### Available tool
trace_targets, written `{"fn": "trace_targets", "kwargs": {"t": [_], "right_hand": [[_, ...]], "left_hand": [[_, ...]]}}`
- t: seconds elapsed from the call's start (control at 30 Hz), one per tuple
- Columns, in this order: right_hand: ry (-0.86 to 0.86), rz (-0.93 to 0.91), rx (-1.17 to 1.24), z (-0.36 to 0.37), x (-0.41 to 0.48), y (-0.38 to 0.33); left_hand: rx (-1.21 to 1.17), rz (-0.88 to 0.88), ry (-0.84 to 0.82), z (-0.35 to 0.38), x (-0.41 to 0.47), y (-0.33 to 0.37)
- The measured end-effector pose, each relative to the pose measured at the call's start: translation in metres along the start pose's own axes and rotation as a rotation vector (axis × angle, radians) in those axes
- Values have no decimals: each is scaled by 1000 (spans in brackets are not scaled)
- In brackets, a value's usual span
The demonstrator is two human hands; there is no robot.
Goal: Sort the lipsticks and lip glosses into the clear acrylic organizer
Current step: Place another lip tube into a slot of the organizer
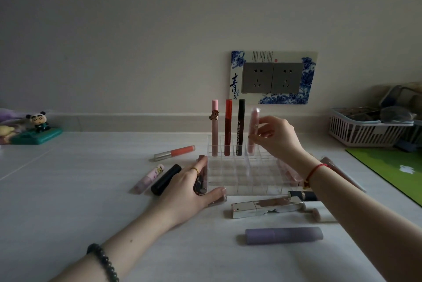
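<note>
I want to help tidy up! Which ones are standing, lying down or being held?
Pink tube: standing in organizer's back row.
Red tube: standing beside it.
Black tube: standing, same row.
Pale tube: upright, pinched by right hand, lower end in organizer.
Left hand: open, resting at organizer's left side.
Orange gloss: lying down.
Purple tube: lying down.

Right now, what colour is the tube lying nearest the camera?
Pale purple; the tube shows best in the head view.
</note>
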State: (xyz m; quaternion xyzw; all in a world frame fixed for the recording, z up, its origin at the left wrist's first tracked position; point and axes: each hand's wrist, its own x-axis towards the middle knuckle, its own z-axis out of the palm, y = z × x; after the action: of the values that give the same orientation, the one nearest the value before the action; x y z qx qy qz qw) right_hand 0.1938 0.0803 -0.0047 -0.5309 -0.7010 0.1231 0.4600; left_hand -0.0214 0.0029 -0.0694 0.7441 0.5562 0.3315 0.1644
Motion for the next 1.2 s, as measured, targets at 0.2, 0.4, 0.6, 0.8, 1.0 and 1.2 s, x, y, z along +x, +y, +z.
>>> {"fn": "trace_targets", "kwargs": {"t": [0.2,0.4,0.6,0.8,1.0,1.2], "right_hand": [[60,-23,1,-18,-6,-10],[64,-147,30,-44,-42,-31],[-391,-253,-133,-49,-88,-32],[-497,-287,-292,-42,-106,-14],[-536,-321,-324,-37,-109,-11],[-529,-346,-331,-38,-111,-11]], "left_hand": [[9,14,18,-1,-2,2],[5,147,181,-5,-8,13],[90,398,228,-5,-23,33],[259,580,142,4,-29,43],[352,524,45,5,-30,45],[245,456,58,7,-30,46]]}}
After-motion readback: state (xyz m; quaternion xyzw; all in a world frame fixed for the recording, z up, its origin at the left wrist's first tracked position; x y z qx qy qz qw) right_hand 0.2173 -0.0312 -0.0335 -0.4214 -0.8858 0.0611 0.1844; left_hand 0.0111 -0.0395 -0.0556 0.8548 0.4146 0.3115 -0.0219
